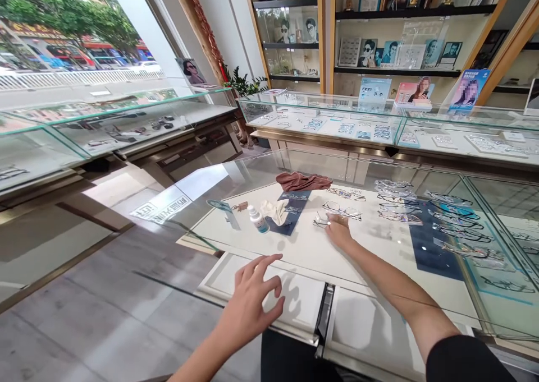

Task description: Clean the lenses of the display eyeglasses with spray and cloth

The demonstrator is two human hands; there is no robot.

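Observation:
My right hand (337, 229) reaches forward inside the glass display case (236, 213) and its fingers close around a pair of clear-framed glasses (320, 220) on the white shelf. My left hand (251, 300) hovers open near the case's front edge, fingers spread, holding nothing. To the left of the glasses stand a small white spray bottle (257, 219) and a crumpled white cloth (274, 210) on a dark blue mat (290, 213). A brown cloth (302, 180) lies further back.
Rows of glasses (398, 201) lie on the shelf to the right, some on a blue mat (438, 242). More glass counters (379, 127) stand ahead and on the left, with wall shelves (391, 40) behind. A tiled floor (105, 309) lies to the left.

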